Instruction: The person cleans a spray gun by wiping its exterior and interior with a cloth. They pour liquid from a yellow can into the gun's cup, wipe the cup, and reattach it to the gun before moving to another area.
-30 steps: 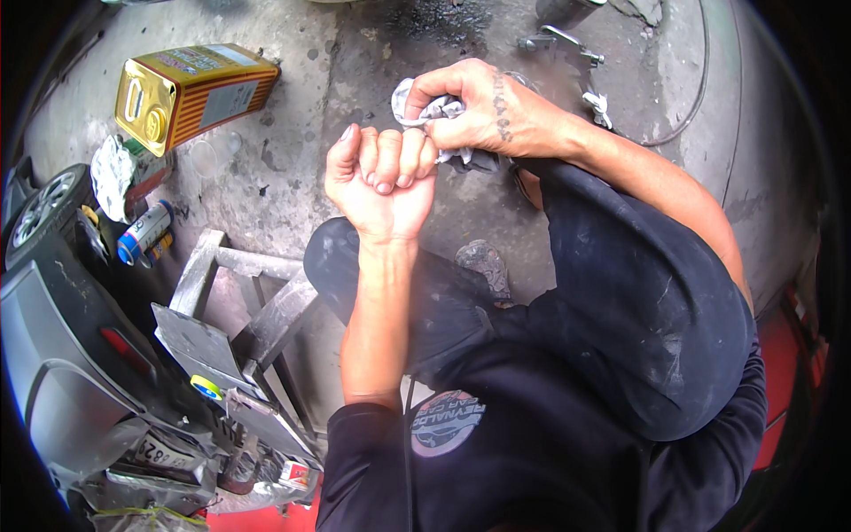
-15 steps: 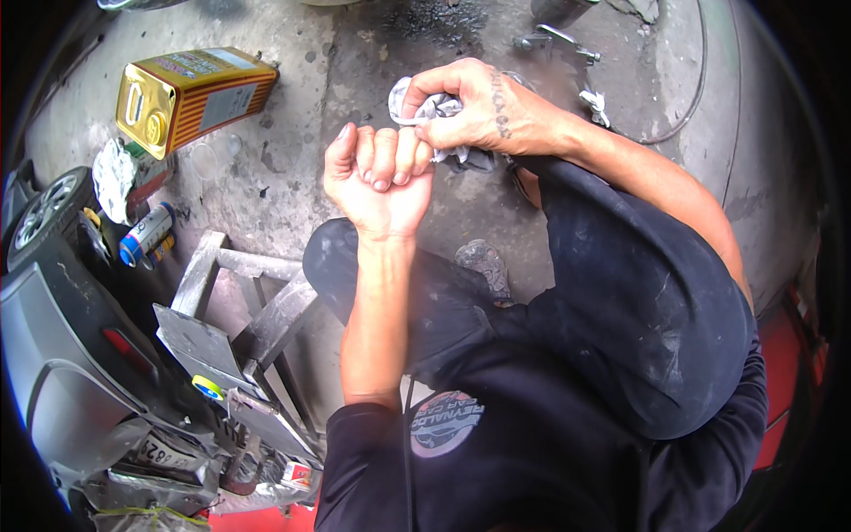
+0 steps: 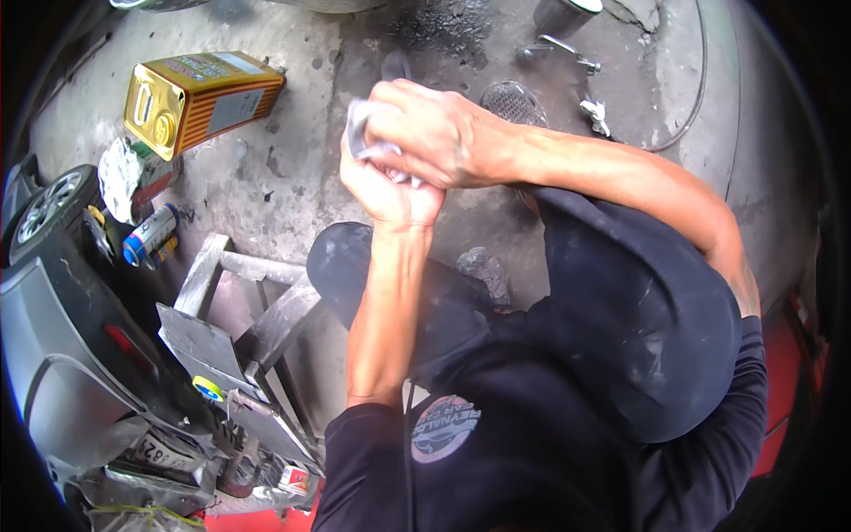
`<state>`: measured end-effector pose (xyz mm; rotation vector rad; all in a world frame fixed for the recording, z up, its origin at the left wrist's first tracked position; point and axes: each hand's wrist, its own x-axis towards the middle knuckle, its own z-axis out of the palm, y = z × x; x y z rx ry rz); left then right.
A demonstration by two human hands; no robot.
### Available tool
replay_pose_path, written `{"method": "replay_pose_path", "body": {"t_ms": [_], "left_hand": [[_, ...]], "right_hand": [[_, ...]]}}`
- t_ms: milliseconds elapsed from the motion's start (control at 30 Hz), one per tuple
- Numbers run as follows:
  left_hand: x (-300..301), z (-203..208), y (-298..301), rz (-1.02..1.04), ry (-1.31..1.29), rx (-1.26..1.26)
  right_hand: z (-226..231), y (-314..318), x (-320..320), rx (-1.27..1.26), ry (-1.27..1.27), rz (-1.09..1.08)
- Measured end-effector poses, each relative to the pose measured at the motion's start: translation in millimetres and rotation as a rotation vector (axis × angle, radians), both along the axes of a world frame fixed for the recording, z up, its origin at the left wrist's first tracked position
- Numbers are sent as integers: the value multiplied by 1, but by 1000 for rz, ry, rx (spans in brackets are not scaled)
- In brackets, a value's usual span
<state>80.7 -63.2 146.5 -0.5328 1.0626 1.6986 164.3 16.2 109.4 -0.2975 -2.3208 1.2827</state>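
Observation:
A crumpled white-grey rag (image 3: pixel 358 124) is bunched in my right hand (image 3: pixel 439 133), whose fingers are closed around it. That hand presses the rag onto the palm side of my left hand (image 3: pixel 396 199), which is turned palm up just below. The fingers of my left hand are covered by the rag and the right hand, so their pose is hidden. Some blur shows around the rag. Both hands are held above the concrete floor, in front of my bent knees.
A yellow-and-orange metal can (image 3: pixel 208 97) lies on the floor at the far left. Nearer are a spray can (image 3: pixel 151 233), a grey metal stand (image 3: pixel 275 328) and a car bumper (image 3: pixel 71 355). A hose (image 3: pixel 700 89) and a dark cylindrical container (image 3: pixel 563 13) are at the far right.
My right hand has moved left and closer, bringing the rag over my left hand. The left hand's curled fingers, visible before, are now covered.

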Motion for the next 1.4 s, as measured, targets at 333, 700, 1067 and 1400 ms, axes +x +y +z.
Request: {"method": "replay_pose_path", "body": {"t_ms": [333,700,1067,1400], "left_hand": [[-22,-26,-15,-122,-182,628],[-9,-29,-9,-97,-150,250],[-21,-44,-29,-175,-197,525],[12,-28,-14,-599,1139,-23]], "right_hand": [[-27,59,19,-569,-44,-507],[-15,12,2,-172,34,-114],[-5,-1,11,-236,22,86],[-28,40,9,-987,-114,-373]]}}
